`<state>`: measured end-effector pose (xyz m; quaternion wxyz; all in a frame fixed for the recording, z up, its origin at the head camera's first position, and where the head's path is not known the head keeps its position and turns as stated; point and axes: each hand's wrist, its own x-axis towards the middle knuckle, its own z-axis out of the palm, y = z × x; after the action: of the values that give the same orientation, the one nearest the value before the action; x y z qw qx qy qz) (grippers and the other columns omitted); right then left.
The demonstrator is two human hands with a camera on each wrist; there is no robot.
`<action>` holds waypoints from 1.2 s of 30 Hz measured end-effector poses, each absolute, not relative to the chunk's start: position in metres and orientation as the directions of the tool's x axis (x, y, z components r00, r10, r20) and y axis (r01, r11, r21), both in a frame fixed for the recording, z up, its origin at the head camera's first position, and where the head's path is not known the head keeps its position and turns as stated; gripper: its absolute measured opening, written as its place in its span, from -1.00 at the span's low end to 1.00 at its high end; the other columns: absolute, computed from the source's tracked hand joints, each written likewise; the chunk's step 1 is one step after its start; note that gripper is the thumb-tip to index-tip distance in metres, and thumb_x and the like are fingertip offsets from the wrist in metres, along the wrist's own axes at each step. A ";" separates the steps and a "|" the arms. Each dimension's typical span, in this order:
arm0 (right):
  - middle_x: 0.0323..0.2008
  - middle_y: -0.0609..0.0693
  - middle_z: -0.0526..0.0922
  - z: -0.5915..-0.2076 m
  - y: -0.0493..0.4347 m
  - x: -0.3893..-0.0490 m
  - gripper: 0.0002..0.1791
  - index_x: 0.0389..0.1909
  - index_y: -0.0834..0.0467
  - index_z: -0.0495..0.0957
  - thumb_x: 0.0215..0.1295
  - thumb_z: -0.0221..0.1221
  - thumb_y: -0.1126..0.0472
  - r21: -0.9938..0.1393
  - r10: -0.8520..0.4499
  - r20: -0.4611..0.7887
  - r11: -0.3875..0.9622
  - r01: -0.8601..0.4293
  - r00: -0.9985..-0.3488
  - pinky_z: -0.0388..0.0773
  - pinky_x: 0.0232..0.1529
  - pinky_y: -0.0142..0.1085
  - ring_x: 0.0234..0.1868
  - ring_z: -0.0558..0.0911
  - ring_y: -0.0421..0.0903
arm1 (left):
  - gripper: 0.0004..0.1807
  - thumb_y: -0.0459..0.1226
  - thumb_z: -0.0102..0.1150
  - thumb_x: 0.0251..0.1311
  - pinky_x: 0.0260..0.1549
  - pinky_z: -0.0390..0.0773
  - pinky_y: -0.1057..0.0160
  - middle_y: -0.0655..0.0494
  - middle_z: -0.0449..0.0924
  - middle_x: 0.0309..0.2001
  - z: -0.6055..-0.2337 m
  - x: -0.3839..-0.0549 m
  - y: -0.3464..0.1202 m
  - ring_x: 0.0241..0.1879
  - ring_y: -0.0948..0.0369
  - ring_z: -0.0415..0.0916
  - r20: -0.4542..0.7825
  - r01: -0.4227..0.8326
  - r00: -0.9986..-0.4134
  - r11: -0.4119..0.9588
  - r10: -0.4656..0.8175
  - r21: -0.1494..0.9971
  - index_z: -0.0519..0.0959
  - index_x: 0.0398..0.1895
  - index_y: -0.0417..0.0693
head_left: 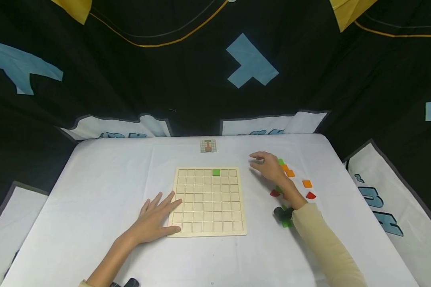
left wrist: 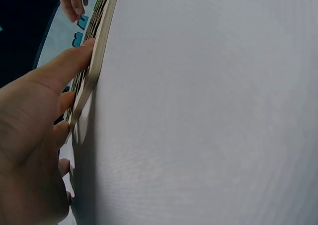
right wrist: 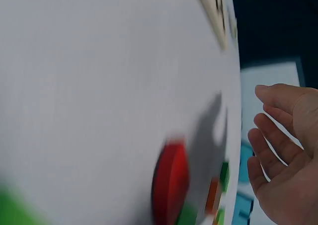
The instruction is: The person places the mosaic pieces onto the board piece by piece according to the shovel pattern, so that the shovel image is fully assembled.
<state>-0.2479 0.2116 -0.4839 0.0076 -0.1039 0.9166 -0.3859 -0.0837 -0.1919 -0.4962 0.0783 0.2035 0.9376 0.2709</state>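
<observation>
My left hand (head_left: 154, 219) rests with fingers spread on the left edge of a pale wooden grid board (head_left: 242, 223). In the left wrist view its thumb (left wrist: 74, 63) touches the board's side. One green square tile (head_left: 216, 172) sits in a top-row cell of the board. My right hand (head_left: 269, 165) hovers over the table to the right of the board, its fingers loosely bent with nothing between them. Around that forearm lie orange tiles (head_left: 307, 183), a red fan-shaped piece (head_left: 310, 195), another red piece (right wrist: 171, 183) and several green pieces (head_left: 286, 224), partly hidden by the arm and wrist camera.
A small printed card (head_left: 208, 146) with a grid picture lies beyond the board. White cloth covers the table (head_left: 111, 171). A dark curtain (head_left: 186, 83) with blue and yellow shapes hangs behind the far edge.
</observation>
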 end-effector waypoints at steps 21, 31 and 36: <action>0.18 0.31 0.54 -0.491 0.263 -0.257 -0.59 0.14 0.33 0.59 0.33 0.25 0.23 -0.585 -0.132 -0.018 0.805 -0.096 -0.991 0.34 0.27 0.14 0.24 0.44 0.25 | -0.13 0.21 0.27 0.16 0.30 -0.30 -0.44 -0.13 0.04 0.54 -0.495 -0.083 -0.191 0.49 -0.32 -0.20 -0.042 0.331 -0.905 0.765 0.423 0.552 0.33 0.48 0.04; 0.17 0.30 0.55 -0.493 0.260 -0.259 -0.60 0.13 0.33 0.60 0.32 0.24 0.26 -0.576 -0.107 -0.023 0.814 -0.074 -0.994 0.33 0.28 0.14 0.23 0.43 0.25 | -0.13 0.20 0.28 0.17 0.30 -0.30 -0.44 -0.14 0.04 0.54 -0.494 -0.083 -0.191 0.49 -0.32 -0.20 -0.048 0.329 -0.905 0.767 0.422 0.551 0.33 0.48 0.03; 0.17 0.29 0.55 -0.491 0.255 -0.260 -0.60 0.14 0.34 0.59 0.31 0.22 0.28 -0.615 -0.099 -0.026 0.786 -0.062 -0.995 0.39 0.25 0.10 0.18 0.46 0.21 | -0.13 0.19 0.29 0.16 0.30 -0.28 -0.44 -0.14 0.05 0.54 -0.495 -0.083 -0.191 0.49 -0.32 -0.19 -0.041 0.331 -0.907 0.769 0.419 0.546 0.34 0.47 0.03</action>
<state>-0.2602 0.2553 -0.4909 0.0284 -0.0426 0.9446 -0.3243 -0.0828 -0.1911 -0.4951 0.0804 0.2002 0.9371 0.2743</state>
